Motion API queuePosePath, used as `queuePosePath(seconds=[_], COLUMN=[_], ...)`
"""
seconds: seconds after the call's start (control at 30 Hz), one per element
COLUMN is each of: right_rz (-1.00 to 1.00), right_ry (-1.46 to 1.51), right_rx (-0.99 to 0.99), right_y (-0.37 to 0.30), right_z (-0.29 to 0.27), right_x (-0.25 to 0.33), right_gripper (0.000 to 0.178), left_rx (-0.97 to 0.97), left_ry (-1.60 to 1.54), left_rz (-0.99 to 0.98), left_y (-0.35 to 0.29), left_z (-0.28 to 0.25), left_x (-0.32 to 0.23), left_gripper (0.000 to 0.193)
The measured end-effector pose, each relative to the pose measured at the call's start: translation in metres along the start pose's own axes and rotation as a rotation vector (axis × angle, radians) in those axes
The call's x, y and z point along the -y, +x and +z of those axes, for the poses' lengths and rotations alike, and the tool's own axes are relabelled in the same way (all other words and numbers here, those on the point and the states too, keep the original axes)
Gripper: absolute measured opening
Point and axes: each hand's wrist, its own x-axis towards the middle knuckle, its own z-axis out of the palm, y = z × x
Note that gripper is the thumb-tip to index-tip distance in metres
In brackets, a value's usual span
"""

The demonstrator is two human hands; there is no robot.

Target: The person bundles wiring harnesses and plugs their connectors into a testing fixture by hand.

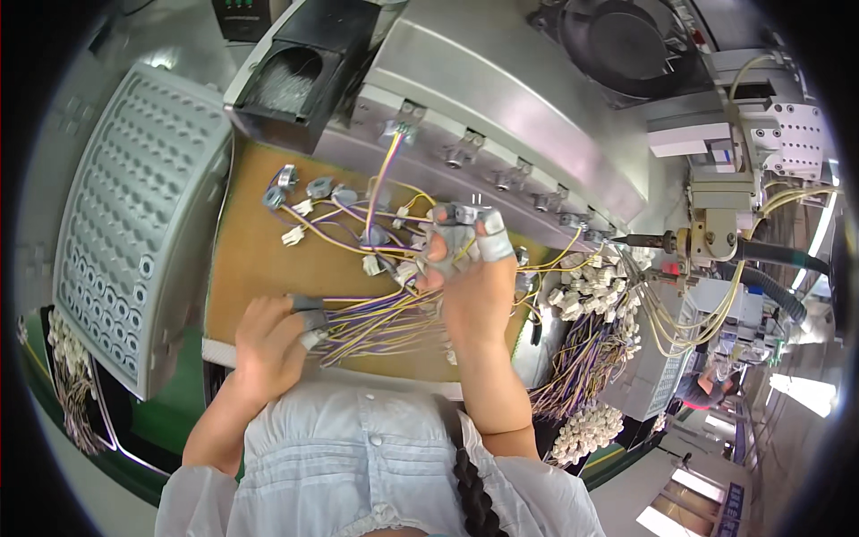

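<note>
My left hand (273,340), grey covers on its fingertips, is closed on the near left end of a bundle of yellow and purple wires (376,329). Over the brown work board (250,242), my right hand (474,268) wears similar fingertip covers. Its thumb and fingers pinch a small metal part (463,215) from which two thin pins stick up. The fingers hide most of that part. Several small round metal components (318,187) with wires lie left of the right hand, among white plug connectors (293,235).
A grey dimpled tray (143,206) with round parts stands at left. Along the back runs a metal machine housing with clips (463,150); one clip holds a wired part (400,131). A soldering iron (649,241) points in from the right, above piled connector wires (591,358). A fan (626,40) sits behind.
</note>
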Motion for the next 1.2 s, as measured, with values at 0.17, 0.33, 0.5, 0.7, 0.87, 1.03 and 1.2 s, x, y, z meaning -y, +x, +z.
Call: queuePosePath(seconds=[0.17,0.33,0.5,0.7,0.87,1.03,1.2], right_rz=[0.010,-0.042,0.077,-0.296,-0.577,-0.446,-0.494], right_ry=[0.033,0.017,-0.464,-1.187,-0.876,-0.641,-0.617], right_rx=[-0.068,-0.113,0.249,0.625,0.536,0.642,0.675], right_y=[0.017,0.031,0.007,-0.028,-0.006,0.005,0.013], right_z=[0.023,0.021,-0.010,-0.003,-0.019,-0.028,-0.030], right_x=[-0.001,0.006,0.048,0.018,0.012,0.031,0.025], right_gripper=[0.038,0.044,0.042,0.031,0.018,0.013,0.013], left_rx=[0.164,0.062,-0.008,-0.147,-0.554,0.393,0.418], left_ry=[-0.278,-0.166,-0.065,-0.107,0.327,1.420,1.229], left_rz=[-0.090,0.067,0.006,-0.035,-0.206,-0.922,-0.677], left_y=[0.031,0.068,0.076,0.042,-0.022,-0.040,-0.102], left_z=[-0.012,-0.014,-0.018,0.000,-0.103,-0.186,-0.202], left_x=[-0.009,-0.022,-0.027,-0.026,0.139,0.136,0.182], left_gripper=[0.018,0.020,0.021,0.018,0.037,0.043,0.043])
